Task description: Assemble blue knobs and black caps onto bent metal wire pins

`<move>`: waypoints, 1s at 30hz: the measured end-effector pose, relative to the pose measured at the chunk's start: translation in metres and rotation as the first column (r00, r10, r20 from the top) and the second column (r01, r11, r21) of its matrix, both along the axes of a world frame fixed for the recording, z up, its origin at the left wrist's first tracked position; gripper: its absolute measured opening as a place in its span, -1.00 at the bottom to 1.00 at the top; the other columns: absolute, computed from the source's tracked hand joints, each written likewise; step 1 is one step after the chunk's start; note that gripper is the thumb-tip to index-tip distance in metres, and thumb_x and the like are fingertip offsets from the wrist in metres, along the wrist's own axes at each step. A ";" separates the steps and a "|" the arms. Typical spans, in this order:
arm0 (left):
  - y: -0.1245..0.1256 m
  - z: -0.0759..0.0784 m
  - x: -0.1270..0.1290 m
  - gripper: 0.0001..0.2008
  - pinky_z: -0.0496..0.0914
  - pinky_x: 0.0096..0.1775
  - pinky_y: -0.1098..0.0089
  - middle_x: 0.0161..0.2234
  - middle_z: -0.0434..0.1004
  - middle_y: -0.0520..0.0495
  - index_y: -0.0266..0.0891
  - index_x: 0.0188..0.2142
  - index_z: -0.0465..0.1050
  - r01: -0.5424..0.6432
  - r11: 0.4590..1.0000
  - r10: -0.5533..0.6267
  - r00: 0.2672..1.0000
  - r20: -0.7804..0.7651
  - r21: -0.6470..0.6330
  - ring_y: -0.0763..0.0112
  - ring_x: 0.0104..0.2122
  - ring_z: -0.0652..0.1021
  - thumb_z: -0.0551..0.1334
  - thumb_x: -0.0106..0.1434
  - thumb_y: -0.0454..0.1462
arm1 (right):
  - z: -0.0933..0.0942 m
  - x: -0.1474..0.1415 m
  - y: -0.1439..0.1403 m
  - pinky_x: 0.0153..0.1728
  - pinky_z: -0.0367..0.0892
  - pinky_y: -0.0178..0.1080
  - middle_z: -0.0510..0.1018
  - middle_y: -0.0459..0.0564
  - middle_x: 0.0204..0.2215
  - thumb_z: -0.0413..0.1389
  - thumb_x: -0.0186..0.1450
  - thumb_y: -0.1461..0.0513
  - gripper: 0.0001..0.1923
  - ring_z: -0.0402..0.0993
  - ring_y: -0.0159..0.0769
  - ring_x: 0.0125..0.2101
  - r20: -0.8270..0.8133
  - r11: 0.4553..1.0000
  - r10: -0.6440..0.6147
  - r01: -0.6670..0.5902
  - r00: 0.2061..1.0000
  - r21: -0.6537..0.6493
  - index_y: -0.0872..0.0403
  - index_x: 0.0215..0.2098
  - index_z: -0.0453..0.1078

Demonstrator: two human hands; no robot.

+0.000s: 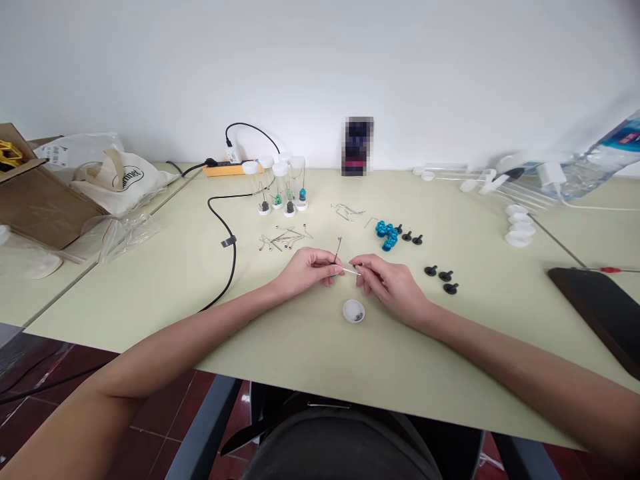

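My left hand (pixel 313 270) pinches a small blue knob, mostly covered by the fingertips, with a thin metal rod (pixel 339 248) standing up from it. Between thumb and fingers my right hand (pixel 387 280) grips a thin silver rod (pixel 351 271), perhaps a hex key, whose tip reaches the blue knob. Just below the hands sits a white cap (pixel 353 311) with tiny dark screws inside. Beyond them lie loose metal rods with coloured ends (pixel 285 238), thin bent wires (pixel 346 212), blue knobs (pixel 386 235) and black round-based pieces (pixel 446 275).
Clear tubes with white caps (pixel 283 187) stand at the back beside an orange power strip (pixel 229 171). A black cable (pixel 234 260) crosses the table on the left. White caps (pixel 519 230), a dark tablet-like device (pixel 597 313) and a water bottle (pixel 600 160) are on the right.
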State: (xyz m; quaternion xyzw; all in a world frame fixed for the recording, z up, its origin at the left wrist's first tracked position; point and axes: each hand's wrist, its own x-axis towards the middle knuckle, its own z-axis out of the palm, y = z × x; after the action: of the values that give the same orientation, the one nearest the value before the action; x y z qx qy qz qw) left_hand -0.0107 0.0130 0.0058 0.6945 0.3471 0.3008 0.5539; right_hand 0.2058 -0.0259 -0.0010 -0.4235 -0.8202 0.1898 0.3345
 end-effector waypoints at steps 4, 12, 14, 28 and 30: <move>0.001 -0.001 0.000 -0.76 0.37 -0.31 0.44 -0.43 0.52 -0.04 -0.33 -0.34 0.52 -0.010 1.000 0.010 1.000 0.011 -0.022 0.51 -0.49 0.46 0.27 0.21 -0.15 | -0.001 0.000 0.001 -0.48 0.34 -0.34 0.52 -0.12 -0.46 -0.10 0.45 0.22 -0.82 0.43 -0.42 -0.54 0.034 0.999 -0.021 0.020 0.999 0.035 0.01 -0.12 0.32; 0.002 -0.003 0.000 -0.76 0.37 -0.34 0.46 -0.45 0.50 -0.03 -0.34 -0.34 0.53 0.028 0.999 -0.026 0.999 0.046 -0.040 0.53 -0.50 0.45 0.28 0.20 -0.15 | -0.011 0.002 0.005 -0.48 0.28 -0.32 0.47 0.04 -0.26 -0.06 0.43 0.24 -0.76 0.36 -0.42 -0.48 0.236 0.912 -0.114 0.008 0.965 0.410 0.07 -0.25 0.45; 0.001 -0.003 0.000 -0.76 0.37 -0.34 0.46 -0.47 0.49 -0.02 -0.33 -0.34 0.53 0.024 0.999 -0.022 0.999 0.037 -0.037 0.52 -0.50 0.45 0.28 0.20 -0.15 | -0.010 0.003 0.005 -0.47 0.28 -0.33 0.46 0.02 -0.34 -0.07 0.44 0.25 -0.74 0.35 -0.41 -0.48 0.214 0.919 -0.055 -0.034 0.975 0.393 0.09 -0.23 0.46; -0.005 -0.006 0.003 -0.79 0.39 -0.33 0.48 -0.45 0.43 0.03 -0.29 -0.34 0.50 -0.026 0.989 0.035 0.998 -0.059 0.145 0.54 -0.50 0.45 0.24 0.23 -0.16 | 0.006 -0.001 0.001 -0.56 0.25 -0.36 0.45 -0.20 -0.57 -0.15 0.45 0.21 -0.72 0.28 -0.45 -0.67 0.018 0.959 0.093 -0.085 0.996 -0.270 0.02 0.05 0.28; -0.005 -0.006 0.004 -0.80 0.39 -0.33 0.48 -0.45 0.45 0.03 -0.29 -0.34 0.51 -0.035 0.991 0.041 0.998 -0.047 0.132 0.54 -0.50 0.45 0.26 0.21 -0.17 | 0.005 0.000 0.001 -0.55 0.27 -0.36 0.43 -0.22 -0.58 -0.13 0.45 0.19 -0.73 0.30 -0.44 -0.67 -0.001 0.951 0.066 -0.063 0.998 -0.303 0.02 0.08 0.19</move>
State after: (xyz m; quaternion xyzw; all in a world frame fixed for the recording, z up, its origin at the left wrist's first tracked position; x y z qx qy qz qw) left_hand -0.0070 0.0084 -0.0001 0.7300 0.3533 0.3161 0.4923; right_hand 0.2057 -0.0250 0.0042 -0.4438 -0.7962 0.3221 0.2555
